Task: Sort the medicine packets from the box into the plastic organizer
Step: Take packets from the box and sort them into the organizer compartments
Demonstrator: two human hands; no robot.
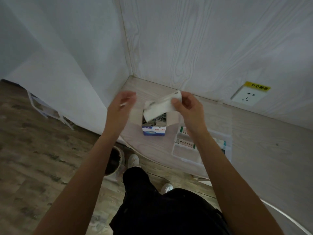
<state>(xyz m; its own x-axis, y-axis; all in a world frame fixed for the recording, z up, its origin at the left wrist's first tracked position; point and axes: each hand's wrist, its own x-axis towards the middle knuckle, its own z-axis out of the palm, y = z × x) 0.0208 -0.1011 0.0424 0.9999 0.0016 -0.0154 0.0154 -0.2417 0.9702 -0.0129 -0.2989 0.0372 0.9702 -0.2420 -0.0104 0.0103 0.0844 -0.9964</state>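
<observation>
Our left hand (122, 103) hovers with fingers loose and apart, holding nothing, just left of the box (153, 128) near the surface's back corner, likely ready to steady it. Our right hand (185, 107) pinches a white packet (160, 107) above the box, long axis sloping down-left, probably for reading before dropping it into the plastic organizer (184, 156) at the front edge.

It looked like a plain indoor room: wood-grain wall panels (211, 39), a wall socket (248, 97), plank floor (33, 150).

one box (153, 131), one organizer (227, 141), two hands (188, 107)
</observation>
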